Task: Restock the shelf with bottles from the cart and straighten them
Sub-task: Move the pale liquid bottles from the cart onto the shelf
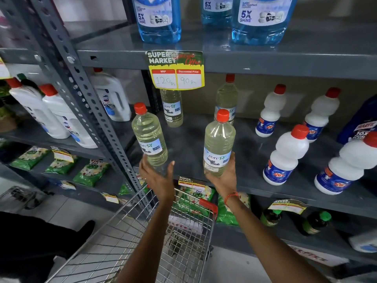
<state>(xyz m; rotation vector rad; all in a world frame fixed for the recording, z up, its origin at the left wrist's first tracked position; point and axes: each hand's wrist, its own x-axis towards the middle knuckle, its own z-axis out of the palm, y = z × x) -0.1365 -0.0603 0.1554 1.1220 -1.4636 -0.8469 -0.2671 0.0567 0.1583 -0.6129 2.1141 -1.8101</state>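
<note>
Two clear bottles of pale yellow liquid with red caps are at the front of the grey middle shelf (251,152). My left hand (158,178) cups the base of the left bottle (150,135), fingers spread around it. My right hand (223,178) grips the bottom of the right bottle (219,146). Both bottles are upright, slightly tilted. Two more of the same bottles (172,108) (226,99) stand further back on that shelf. The wire cart (142,237) is below my arms, its basket showing no bottles.
Several white red-capped bottles (285,154) stand at the right of the same shelf. Large blue cleaner jugs (159,19) sit on the shelf above, with a price tag (177,70) hanging from its edge. White jugs (55,117) fill the left bay behind a perforated upright (81,88). Green packets (89,172) lie on lower shelves.
</note>
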